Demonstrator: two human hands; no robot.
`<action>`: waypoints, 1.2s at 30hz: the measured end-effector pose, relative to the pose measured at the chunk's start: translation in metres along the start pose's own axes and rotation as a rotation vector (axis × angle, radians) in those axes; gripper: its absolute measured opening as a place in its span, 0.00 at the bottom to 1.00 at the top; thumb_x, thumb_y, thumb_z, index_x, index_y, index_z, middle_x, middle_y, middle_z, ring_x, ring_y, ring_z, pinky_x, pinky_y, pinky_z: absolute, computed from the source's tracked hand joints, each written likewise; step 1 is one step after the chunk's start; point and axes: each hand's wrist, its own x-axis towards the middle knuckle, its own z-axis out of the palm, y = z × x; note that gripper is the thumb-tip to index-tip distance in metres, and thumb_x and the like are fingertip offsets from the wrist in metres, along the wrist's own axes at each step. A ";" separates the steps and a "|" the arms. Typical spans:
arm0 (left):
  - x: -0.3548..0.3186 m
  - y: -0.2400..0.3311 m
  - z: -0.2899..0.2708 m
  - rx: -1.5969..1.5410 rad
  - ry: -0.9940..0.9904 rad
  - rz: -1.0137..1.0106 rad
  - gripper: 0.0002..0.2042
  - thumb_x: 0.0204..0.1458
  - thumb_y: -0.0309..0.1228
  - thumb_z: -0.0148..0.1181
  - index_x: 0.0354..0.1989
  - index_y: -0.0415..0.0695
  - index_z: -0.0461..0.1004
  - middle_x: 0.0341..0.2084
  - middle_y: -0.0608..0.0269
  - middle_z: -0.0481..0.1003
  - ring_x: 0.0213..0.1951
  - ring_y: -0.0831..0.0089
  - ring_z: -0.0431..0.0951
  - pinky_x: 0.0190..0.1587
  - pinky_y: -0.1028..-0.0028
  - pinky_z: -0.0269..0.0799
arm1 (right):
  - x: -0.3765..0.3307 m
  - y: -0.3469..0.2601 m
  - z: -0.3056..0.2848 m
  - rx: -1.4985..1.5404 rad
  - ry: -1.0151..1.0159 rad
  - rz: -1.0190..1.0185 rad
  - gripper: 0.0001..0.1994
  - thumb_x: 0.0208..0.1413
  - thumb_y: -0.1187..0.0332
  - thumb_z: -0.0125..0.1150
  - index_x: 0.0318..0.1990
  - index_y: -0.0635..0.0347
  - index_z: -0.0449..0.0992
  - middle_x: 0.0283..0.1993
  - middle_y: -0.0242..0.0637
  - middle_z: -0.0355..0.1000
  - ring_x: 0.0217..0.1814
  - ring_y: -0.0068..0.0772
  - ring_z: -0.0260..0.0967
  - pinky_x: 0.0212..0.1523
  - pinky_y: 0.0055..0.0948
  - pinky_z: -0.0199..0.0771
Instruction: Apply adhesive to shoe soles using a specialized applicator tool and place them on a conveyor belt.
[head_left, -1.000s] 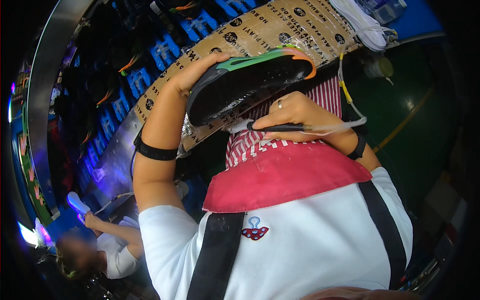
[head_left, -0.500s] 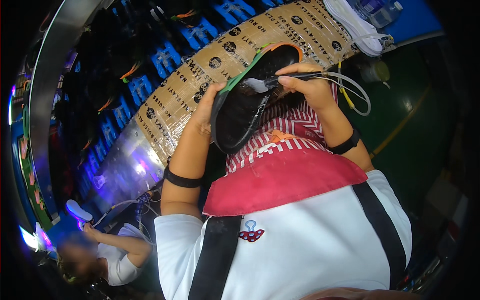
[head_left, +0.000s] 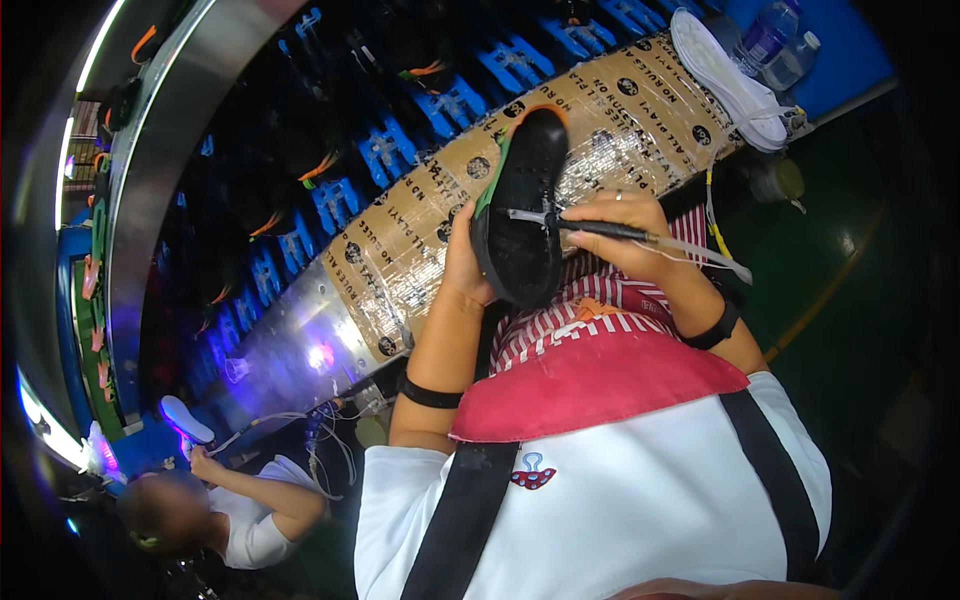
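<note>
My left hand (head_left: 466,262) grips the left side of a shoe (head_left: 533,180), its black underside turned up toward me. Green and orange show along the shoe's far left edge and top end. In my right hand (head_left: 632,240) is a brush with a black handle (head_left: 615,230), and a pale hose trails from the handle's back end. The whitish brush tip lies on the middle of the black underside, pointing left. My fingers are closed around the handle.
A wrapped cardboard-covered ledge (head_left: 620,130) runs beyond my hands, beside blue racks (head_left: 390,155) carrying dark shoes. White soles (head_left: 725,75) and plastic bottles (head_left: 770,35) stand at far right. At lower left, a co-worker (head_left: 265,510) holds a pale sole (head_left: 187,420).
The shoe has turned more upright and shifted right in the view. The brush tip has moved on its underside and now looks narrower. Both hands keep their holds.
</note>
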 end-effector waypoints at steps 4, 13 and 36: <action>-0.025 0.000 0.003 -0.081 -0.108 0.074 0.36 0.53 0.60 0.25 0.56 0.42 0.60 0.46 0.45 0.68 0.41 0.49 0.74 0.38 0.62 0.76 | -0.002 -0.004 -0.006 0.077 0.187 0.101 0.11 0.41 0.75 0.64 0.35 0.66 0.76 0.26 0.40 0.73 0.24 0.25 0.69 0.25 0.22 0.67; -0.051 0.005 -0.010 -0.185 -0.162 0.187 0.33 0.48 0.53 0.39 0.55 0.39 0.58 0.42 0.44 0.69 0.31 0.52 0.76 0.20 0.67 0.78 | -0.009 -0.005 -0.022 0.221 0.279 0.331 0.11 0.45 0.74 0.62 0.38 0.65 0.76 0.31 0.35 0.74 0.29 0.17 0.68 0.29 0.16 0.66; -0.044 0.319 0.108 0.018 -0.017 1.026 0.29 0.56 0.41 0.35 0.59 0.34 0.38 0.54 0.25 0.52 0.55 0.39 0.60 0.52 0.52 0.64 | -0.030 0.004 -0.038 0.326 0.338 0.464 0.11 0.45 0.74 0.61 0.38 0.66 0.76 0.24 0.31 0.72 0.23 0.14 0.64 0.24 0.14 0.63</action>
